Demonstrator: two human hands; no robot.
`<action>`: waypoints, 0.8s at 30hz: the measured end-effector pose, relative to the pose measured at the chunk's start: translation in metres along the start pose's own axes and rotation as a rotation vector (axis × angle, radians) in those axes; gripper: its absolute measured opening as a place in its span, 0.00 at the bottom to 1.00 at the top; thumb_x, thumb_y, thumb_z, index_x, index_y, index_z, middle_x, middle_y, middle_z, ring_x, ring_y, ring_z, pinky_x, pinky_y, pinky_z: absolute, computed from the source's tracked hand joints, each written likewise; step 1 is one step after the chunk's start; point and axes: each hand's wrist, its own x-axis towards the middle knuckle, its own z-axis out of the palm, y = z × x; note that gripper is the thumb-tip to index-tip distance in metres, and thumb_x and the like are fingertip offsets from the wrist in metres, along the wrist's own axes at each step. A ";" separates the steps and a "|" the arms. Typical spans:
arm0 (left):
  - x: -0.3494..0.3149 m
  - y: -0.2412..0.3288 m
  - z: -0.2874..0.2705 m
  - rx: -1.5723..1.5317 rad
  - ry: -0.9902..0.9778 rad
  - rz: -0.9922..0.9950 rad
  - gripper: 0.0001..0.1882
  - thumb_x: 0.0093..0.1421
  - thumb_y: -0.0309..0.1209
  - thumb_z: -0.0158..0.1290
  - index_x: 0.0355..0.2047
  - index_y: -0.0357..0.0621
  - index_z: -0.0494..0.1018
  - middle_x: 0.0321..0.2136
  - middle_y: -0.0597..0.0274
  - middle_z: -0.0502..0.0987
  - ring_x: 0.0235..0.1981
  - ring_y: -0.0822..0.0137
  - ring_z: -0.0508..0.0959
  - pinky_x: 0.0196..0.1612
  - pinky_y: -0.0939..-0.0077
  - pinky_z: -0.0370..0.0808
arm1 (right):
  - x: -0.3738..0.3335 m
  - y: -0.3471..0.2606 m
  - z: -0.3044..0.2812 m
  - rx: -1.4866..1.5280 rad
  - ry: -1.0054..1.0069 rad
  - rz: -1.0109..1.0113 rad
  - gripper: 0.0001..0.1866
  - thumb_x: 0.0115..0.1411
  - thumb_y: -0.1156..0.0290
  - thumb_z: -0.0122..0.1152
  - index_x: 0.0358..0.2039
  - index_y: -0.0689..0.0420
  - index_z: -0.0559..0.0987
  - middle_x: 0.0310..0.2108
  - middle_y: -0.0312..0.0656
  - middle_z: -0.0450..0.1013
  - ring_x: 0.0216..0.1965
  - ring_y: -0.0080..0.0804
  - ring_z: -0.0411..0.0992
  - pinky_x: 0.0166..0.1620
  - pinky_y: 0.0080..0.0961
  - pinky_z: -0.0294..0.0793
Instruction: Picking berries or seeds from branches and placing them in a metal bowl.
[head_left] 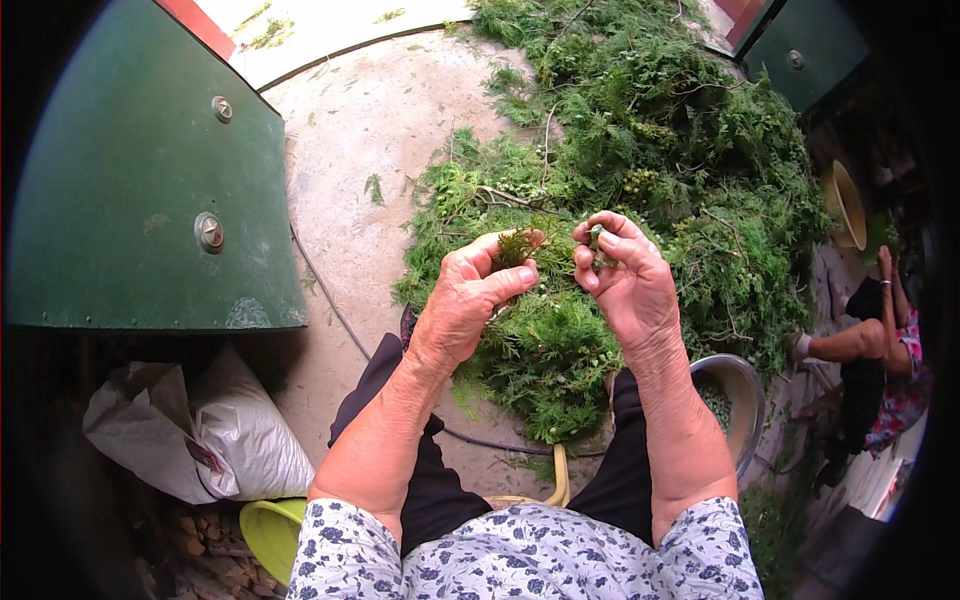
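My left hand (pixel 467 296) is closed around a small green evergreen sprig (pixel 513 248), held between thumb and fingers. A little to the right, my right hand (pixel 640 285) pinches small green cones (pixel 597 238) between thumb and fingertips; how many is partly hidden. Both hands are raised over a large heap of cut evergreen branches (pixel 690 190), which spreads from between my knees to the far right. Beside my right forearm stands a metal bowl (pixel 757 400) with many small green cones inside, partly covered by my arm.
A green metal door (pixel 130 190) stands at the left, with a white sack (pixel 245 430) and a yellow-green basin (pixel 270 540) below it. A dark cable (pixel 340 310) crosses the concrete floor. At the right sits another person (pixel 880 350) near a tan basin (pixel 848 205).
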 end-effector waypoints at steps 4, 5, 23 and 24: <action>0.000 0.002 -0.002 -0.054 -0.030 -0.072 0.19 0.55 0.24 0.50 0.49 0.38 0.67 0.30 0.65 0.74 0.26 0.78 0.70 0.30 0.86 0.68 | 0.000 0.004 -0.001 -0.031 0.011 0.015 0.08 0.56 0.73 0.54 0.36 0.60 0.72 0.29 0.38 0.72 0.25 0.21 0.69 0.25 0.16 0.65; 0.000 0.003 -0.003 -0.028 -0.049 -0.073 0.21 0.56 0.24 0.49 0.51 0.38 0.65 0.30 0.64 0.74 0.25 0.77 0.70 0.29 0.86 0.68 | 0.000 0.007 -0.003 -0.031 0.012 0.014 0.08 0.56 0.73 0.54 0.36 0.60 0.72 0.29 0.38 0.72 0.25 0.21 0.69 0.25 0.16 0.65; -0.002 0.001 0.004 0.096 -0.043 0.094 0.33 0.53 0.21 0.50 0.59 0.38 0.53 0.58 0.60 0.57 0.32 0.81 0.69 0.31 0.87 0.70 | -0.012 0.029 0.009 -0.971 0.056 -0.275 0.06 0.50 0.75 0.60 0.29 0.63 0.78 0.22 0.40 0.68 0.24 0.26 0.66 0.27 0.23 0.65; -0.003 0.000 0.004 0.186 -0.007 0.106 0.33 0.53 0.21 0.51 0.59 0.38 0.53 0.58 0.60 0.57 0.31 0.82 0.69 0.31 0.87 0.70 | -0.012 0.029 0.010 -0.976 0.063 -0.276 0.06 0.50 0.75 0.60 0.29 0.63 0.78 0.22 0.40 0.68 0.24 0.26 0.66 0.27 0.23 0.65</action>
